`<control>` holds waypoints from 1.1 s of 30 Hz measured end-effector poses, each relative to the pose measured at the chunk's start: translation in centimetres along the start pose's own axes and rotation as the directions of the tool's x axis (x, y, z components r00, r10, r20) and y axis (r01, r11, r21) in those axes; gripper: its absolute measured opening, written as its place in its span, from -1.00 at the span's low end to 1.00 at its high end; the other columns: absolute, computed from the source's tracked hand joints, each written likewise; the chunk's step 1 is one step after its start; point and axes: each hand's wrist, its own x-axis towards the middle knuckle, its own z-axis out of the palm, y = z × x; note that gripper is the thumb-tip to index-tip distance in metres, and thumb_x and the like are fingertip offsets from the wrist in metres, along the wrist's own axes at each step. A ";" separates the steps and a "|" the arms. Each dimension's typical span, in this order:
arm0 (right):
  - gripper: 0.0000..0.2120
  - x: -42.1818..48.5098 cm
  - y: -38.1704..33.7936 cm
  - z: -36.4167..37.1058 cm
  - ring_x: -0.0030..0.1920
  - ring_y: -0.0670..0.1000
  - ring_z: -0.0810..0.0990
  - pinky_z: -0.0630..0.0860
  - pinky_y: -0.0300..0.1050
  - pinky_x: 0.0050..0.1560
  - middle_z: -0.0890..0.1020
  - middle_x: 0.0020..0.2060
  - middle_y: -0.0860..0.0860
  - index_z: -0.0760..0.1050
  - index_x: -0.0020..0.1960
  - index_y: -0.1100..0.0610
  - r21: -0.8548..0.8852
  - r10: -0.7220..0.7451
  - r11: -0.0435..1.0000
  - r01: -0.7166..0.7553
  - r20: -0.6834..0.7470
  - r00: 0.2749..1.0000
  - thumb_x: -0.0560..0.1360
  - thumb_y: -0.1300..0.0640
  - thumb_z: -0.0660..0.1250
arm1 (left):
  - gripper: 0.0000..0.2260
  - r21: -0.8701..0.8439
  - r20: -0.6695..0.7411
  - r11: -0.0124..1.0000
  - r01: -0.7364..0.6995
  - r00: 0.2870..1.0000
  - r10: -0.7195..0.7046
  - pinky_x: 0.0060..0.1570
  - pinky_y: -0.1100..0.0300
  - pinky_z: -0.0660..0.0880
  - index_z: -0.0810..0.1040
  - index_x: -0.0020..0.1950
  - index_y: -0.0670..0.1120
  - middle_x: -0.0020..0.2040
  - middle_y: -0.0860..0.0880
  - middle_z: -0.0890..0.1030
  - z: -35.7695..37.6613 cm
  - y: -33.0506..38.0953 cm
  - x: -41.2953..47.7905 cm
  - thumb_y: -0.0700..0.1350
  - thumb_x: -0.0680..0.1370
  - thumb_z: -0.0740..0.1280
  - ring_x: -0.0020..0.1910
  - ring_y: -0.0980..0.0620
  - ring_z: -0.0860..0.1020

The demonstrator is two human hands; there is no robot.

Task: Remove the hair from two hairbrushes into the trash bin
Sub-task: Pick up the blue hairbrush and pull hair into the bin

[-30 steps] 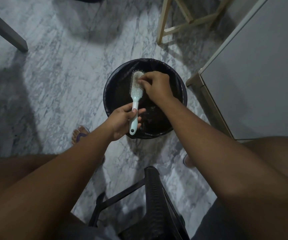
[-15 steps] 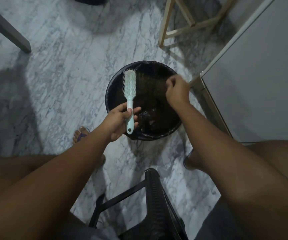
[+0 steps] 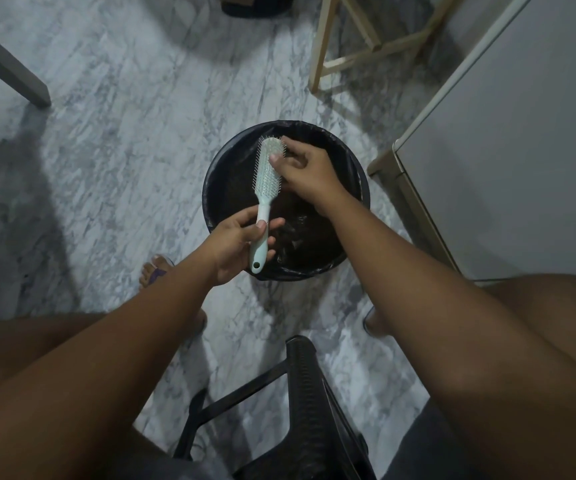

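half a second ago the right hand (image 3: 305,171) was off by the far rim of the trash bin (image 3: 356,161); now it is back on the head of the hairbrush (image 3: 266,178), thumb and fingers pinched at the bristles, while the left hand (image 3: 241,245) is clamped round the handle, holding the brush over the bin. whether any hair sits in that pinch is too dim to tell, and the bin's inside is only a dark tangle. the bin stands on a grey marbled floor (image 3: 124,133) near a pale cabinet (image 3: 508,140), with a black chair (image 3: 311,410) below.

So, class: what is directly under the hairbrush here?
Under the hairbrush sits the open trash bin with its black liner and dark clumps, probably hair. Both hands hide part of the bin's inside.
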 end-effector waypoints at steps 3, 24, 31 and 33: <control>-0.45 0.5 0.1 -0.5 -0.03 0.09 0.72 0.70 -0.02 -0.08 0.71 -0.04 0.20 0.48 0.37 0.23 -0.118 -0.005 0.993 -0.005 -0.086 0.996 0.44 0.11 0.52 | -0.71 -0.005 0.007 1.000 0.016 1.000 -0.016 -0.12 0.07 0.62 0.50 0.36 -0.03 0.16 -0.07 0.69 0.2 -0.1 -0.2 -0.25 0.67 0.21 -0.20 0.04 0.59; -0.81 0.2 -0.3 -4.2 0.07 0.07 0.65 0.56 -0.09 0.13 0.69 0.05 0.11 0.64 0.10 0.16 -0.648 -0.214 0.762 0.008 -0.239 0.947 0.54 0.12 0.36 | -0.72 -0.082 -0.049 0.996 -0.023 0.999 0.019 -0.15 0.07 0.62 0.48 0.35 -0.04 0.22 -0.11 0.64 -0.2 0.2 -0.5 -0.25 0.68 0.19 -0.19 0.03 0.58; -0.49 -0.5 -0.5 -2.0 0.26 0.07 0.57 0.46 -0.10 0.29 0.59 0.25 0.12 0.40 0.42 0.13 -0.582 -0.015 0.811 -0.056 -0.116 0.993 0.53 -0.01 0.37 | -0.70 -0.030 -0.039 0.999 -0.014 0.999 0.012 -0.15 0.07 0.62 0.45 0.40 -0.06 0.19 -0.10 0.65 0.0 0.2 -0.5 -0.25 0.68 0.20 -0.20 0.03 0.58; -0.32 0.0 -0.9 -0.8 0.20 -0.01 0.59 0.54 -0.07 0.24 0.60 0.22 0.07 0.33 0.48 0.03 -0.371 -0.049 0.929 0.003 -0.115 0.992 0.45 -0.18 0.42 | -0.68 -0.007 -0.034 1.000 -0.005 0.999 0.005 -0.13 0.06 0.62 0.45 0.41 -0.06 0.19 -0.09 0.66 -0.1 0.1 -0.4 -0.25 0.67 0.21 -0.19 0.03 0.58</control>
